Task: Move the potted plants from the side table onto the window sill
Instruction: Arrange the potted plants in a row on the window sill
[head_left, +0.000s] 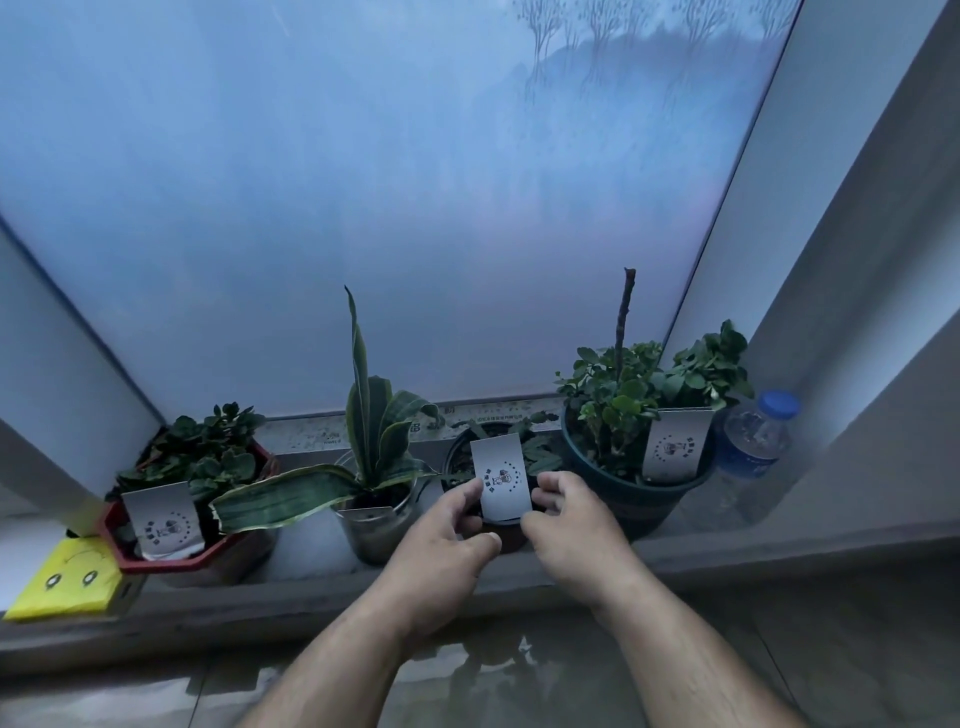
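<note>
A grey window sill (727, 558) is seen running across the view beneath a large frosted pane (363, 208), with pale wall reveals at either side and a glossy tiled floor below the arms. Four potted plants are stood in a row on the sill. A small dark pot (506, 538) holding a low, dark-leaved plant and an upright white card (501, 478) is gripped between both hands: the left hand (441, 540) is curled against its left side with the thumb at the front, and the right hand (571, 525) is closed around its right side, fingertips at the card's edge. Just left of the left hand a metal pot (376, 532) is placed, from which striped sword-shaped leaves rise and one bends down. Further left a red octagonal pot (171, 564) with rounded green foliage and a card is set, and a yellow packet (67, 582) lies beyond it. Just right of the right hand a dark blue pot (641, 501) with a bushy plant, a bare stem and a card is stood, with a blue-capped water bottle (753, 452) beyond.
</note>
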